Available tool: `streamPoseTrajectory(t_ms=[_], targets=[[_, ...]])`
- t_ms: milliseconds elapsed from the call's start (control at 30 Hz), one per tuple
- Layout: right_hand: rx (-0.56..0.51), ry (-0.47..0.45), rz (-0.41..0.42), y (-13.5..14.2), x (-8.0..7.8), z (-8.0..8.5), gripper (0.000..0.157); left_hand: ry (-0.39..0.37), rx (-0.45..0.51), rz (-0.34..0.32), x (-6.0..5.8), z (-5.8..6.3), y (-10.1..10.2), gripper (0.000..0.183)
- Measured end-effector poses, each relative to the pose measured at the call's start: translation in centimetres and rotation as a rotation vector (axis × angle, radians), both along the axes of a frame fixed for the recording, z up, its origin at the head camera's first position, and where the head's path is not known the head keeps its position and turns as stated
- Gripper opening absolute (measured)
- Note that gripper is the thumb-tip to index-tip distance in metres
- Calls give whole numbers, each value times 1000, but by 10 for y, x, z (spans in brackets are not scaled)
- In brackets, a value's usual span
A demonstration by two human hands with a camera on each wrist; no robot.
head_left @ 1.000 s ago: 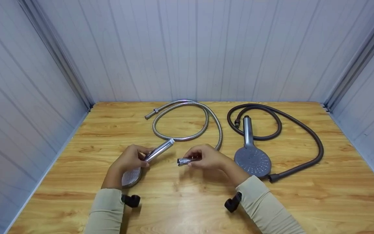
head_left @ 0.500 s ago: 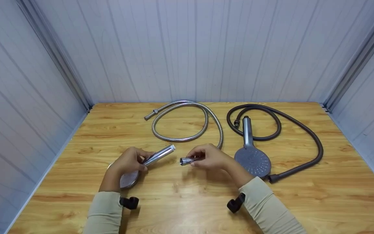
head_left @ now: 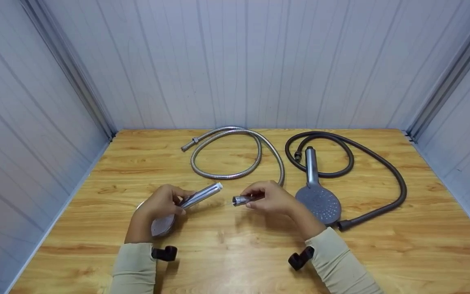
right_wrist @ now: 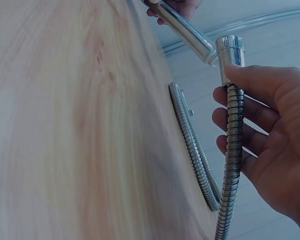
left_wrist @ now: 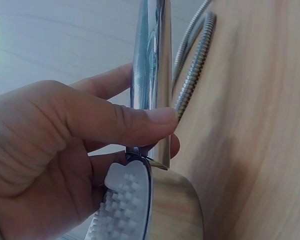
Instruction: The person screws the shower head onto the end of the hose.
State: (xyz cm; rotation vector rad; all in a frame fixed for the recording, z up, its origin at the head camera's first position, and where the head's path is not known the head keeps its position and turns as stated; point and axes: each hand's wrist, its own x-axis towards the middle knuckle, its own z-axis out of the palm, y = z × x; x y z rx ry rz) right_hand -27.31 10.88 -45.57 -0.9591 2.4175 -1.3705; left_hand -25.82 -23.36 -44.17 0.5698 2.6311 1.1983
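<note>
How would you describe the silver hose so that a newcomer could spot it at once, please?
On the wooden table, look left of the looped dark hose. There the silver hose also curls in a loop, one end held in the right grip; its bright metallic finish sets it apart from its dark neighbour.

Work-booth type setup: panelled walls (head_left: 227,65) on 3 sides, wood-grain tbl (head_left: 227,257).

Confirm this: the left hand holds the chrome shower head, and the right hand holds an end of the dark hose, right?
Not quite: the right hand holds an end of the silver hose, as the head view shows; the dark hose lies on the table. The left hand does hold the chrome shower head.
</note>
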Motion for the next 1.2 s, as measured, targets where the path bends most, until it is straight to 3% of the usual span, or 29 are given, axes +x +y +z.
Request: streamPoseTrajectory(t_ms=[333, 600, 867, 1200], targets=[[-1, 79, -25, 4, 2, -4, 32, -13, 36, 7, 1, 1, 4, 52], [-42, 113, -69, 2, 4, -5, 22, -4, 28, 22, 3, 1, 6, 53], [-47, 174, -156, 3, 4, -10, 25, 23, 41, 48, 2, 0, 11, 52], [-33, 229, -180, 5, 2, -11, 23, 41, 22, 22, 3, 1, 18, 52]])
